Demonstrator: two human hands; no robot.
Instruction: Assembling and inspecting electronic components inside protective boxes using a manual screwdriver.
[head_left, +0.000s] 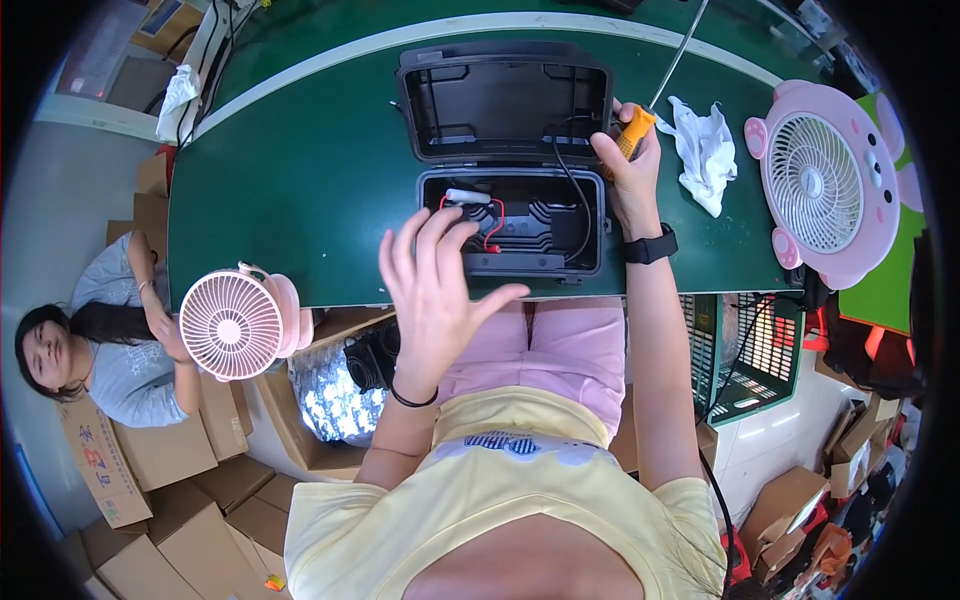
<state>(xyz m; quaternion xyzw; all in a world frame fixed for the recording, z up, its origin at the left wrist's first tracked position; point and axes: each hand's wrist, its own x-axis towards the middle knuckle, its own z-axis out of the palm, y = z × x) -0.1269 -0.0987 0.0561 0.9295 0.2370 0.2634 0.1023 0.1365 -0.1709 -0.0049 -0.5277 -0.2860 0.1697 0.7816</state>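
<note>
A black plastic case [433, 235] stands on the green table with its hinged lid [505, 100] raised toward the far side. Inside lie a small white cylinder [468, 196] with red wires [500, 215] and a black cable [583, 205] that runs up into the lid. My left hand [430, 275], fingers spread and holding nothing, hovers over the case's near left corner. Beside the lid's right edge, my right hand [635, 175] is closed around the orange handle of a screwdriver [630, 135]. Its metal shaft points away to the upper right.
A crumpled white tissue [705, 155] lies right of my right hand. Beyond it stands a pink animal-shaped fan [815, 180]. A smaller pink fan [232, 325] is at the table's left near edge, beside another person [130, 320]. Green crates [755, 350] and cardboard boxes [200, 540] are below.
</note>
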